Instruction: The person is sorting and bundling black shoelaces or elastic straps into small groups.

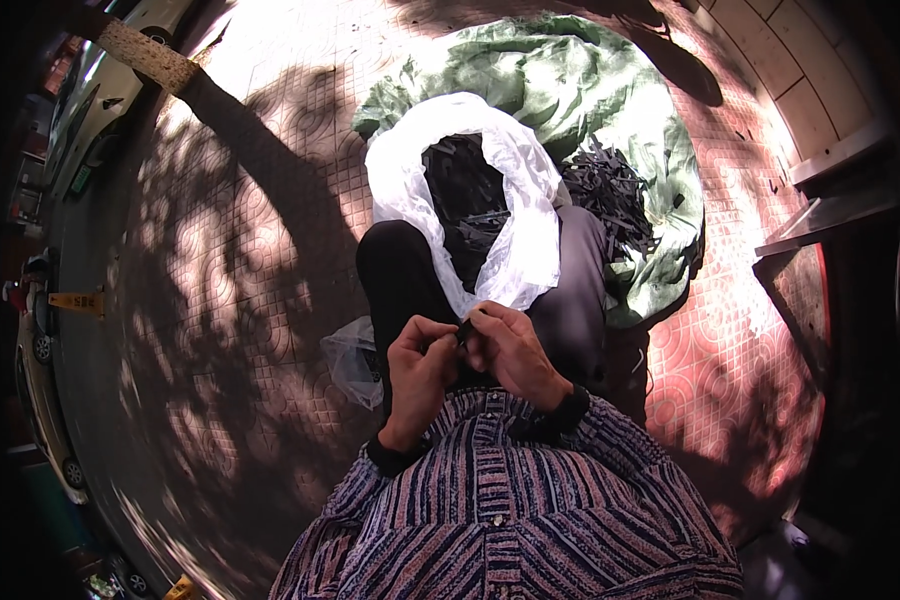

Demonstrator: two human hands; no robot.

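Observation:
My left hand (422, 368) and my right hand (515, 355) meet just in front of my body, above my lap. Both are closed, fingertips pinching a small dark piece (464, 332) between them. The fingers cover most of it, so its exact kind cannot be made out. Beyond the hands, a white plastic bag (395, 165) stands open at my knees, its rim folded outward. Many thin black strips (462, 185) fill its inside. To its right, a loose pile of similar black strips (607, 190) lies on a spread green woven sheet (560, 60).
A clear plastic bag (350, 368) lies beside my left leg on the patterned paving (240, 250). At the upper left stand a tree trunk (145, 55) and parked cars. A metal ledge (825, 222) juts out at the right, below a tiled wall (780, 75).

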